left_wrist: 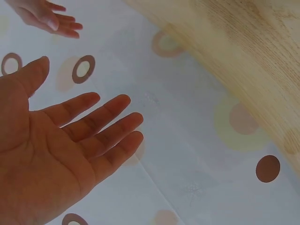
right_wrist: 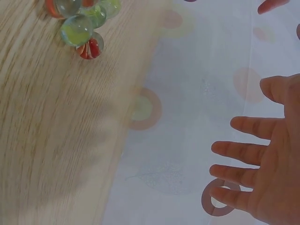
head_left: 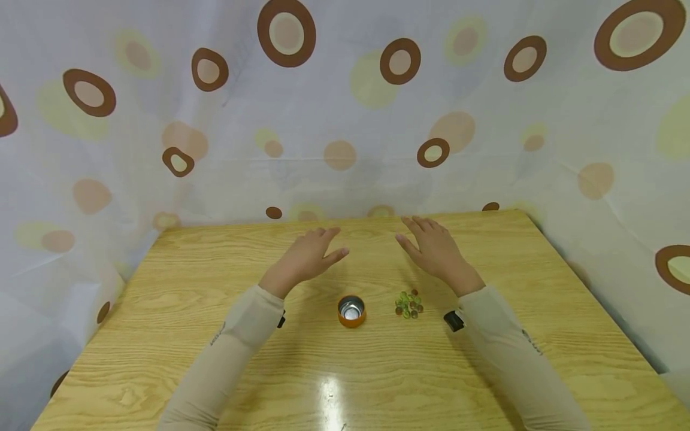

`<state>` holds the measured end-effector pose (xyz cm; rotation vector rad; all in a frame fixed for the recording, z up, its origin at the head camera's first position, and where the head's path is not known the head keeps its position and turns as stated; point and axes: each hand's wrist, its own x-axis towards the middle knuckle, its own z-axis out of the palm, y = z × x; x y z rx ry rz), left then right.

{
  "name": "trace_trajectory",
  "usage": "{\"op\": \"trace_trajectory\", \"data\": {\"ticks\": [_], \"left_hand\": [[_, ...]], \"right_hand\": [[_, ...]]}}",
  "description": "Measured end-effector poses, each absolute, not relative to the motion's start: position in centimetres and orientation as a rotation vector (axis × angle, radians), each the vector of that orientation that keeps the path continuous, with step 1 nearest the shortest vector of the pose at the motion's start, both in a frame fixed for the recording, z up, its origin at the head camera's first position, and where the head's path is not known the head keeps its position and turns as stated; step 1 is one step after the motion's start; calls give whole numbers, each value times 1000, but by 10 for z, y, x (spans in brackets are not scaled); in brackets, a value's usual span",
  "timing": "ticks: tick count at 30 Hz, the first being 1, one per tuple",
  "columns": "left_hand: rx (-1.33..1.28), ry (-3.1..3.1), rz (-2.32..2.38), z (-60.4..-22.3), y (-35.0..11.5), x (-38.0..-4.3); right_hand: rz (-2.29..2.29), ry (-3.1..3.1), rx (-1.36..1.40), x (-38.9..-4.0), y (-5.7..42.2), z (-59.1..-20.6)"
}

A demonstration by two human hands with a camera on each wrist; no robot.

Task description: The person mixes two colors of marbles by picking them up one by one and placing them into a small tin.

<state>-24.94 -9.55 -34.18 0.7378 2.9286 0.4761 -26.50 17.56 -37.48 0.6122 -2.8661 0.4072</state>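
Both hands are held out over the wooden table, holding nothing. My left hand (head_left: 306,257) has its fingers extended and thumb spread; the left wrist view shows its bare palm (left_wrist: 51,154). On the other side my right hand (head_left: 435,248) mirrors it, fingers straight and apart in the right wrist view (right_wrist: 262,159). Between the forearms stands a small round cup (head_left: 351,311), orange outside and shiny metal inside, nearer the left hand. To its right lies a cluster of glass marbles (head_left: 409,304), clear with green, yellow and red swirls, nearer the right hand.
The wooden table (head_left: 377,371) reaches back to a white curtain (head_left: 345,108) printed with brown, peach and yellow circles. This cloth also closes off both sides. A dark wrist device (head_left: 454,321) shows under the right sleeve.
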Motion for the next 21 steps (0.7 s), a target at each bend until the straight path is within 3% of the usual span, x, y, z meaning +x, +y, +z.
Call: {"op": "trace_trajectory", "data": {"ticks": [21], "left_hand": [[894,2625,389,-361,-87,-230]], "right_hand": [[406,-2920,611,-259,174,-379]]}}
